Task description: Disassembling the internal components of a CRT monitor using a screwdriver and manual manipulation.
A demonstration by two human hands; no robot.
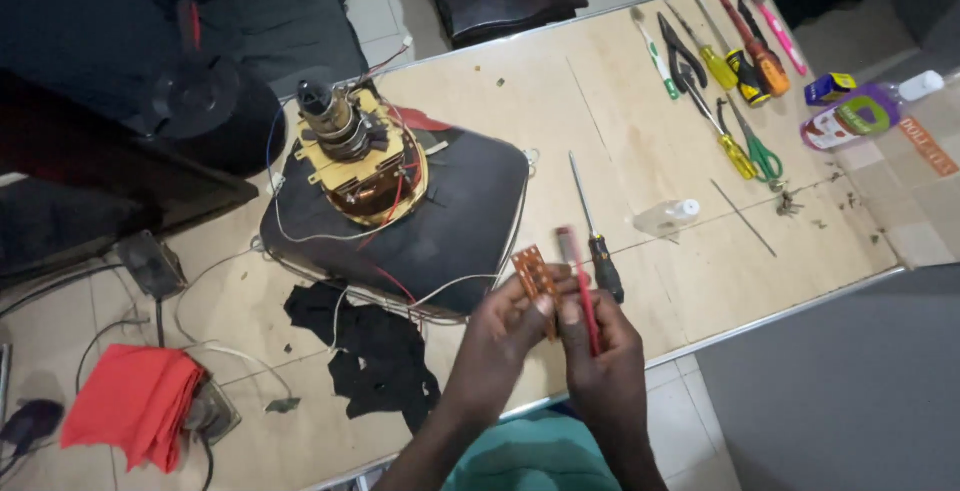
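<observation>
The left hand (pixel 505 326) is pinching a small brown circuit board (pixel 534 278) between thumb and fingertips, holding it up just above the near edge of the wooden table (pixel 520 101). The right hand (pixel 600 346) is gripping a thin red tool (pixel 578 286), fingers curled around its lower part, the tool standing nearly upright with its tip just beside the board. Both hands are touching each other at the fingertips, and they are hovering just right of the old picture tube (pixel 400 216).

That picture tube is lying face down on the table, its dark funnel spreading outward and its neck with copper coils (pixel 365 166) pointing up. Thin wires are trailing around it. Black cloth scraps (pixel 375 346) are lying just in front of the tube, nearer the person, and a red cloth (pixel 135 401) is sitting well to its left. A black-handled screwdriver (pixel 595 236) is lying just right of the tube, close behind the hands. A small clear bottle (pixel 665 216) is resting further right of the tube. Far to the right of the tube, along the table's far edge, a row of screwdrivers and pliers (pixel 720 61) is lying, with green-handled scissors (pixel 760 151) beside them and a purple-labelled bottle (pixel 865 116) past the table's right end.
</observation>
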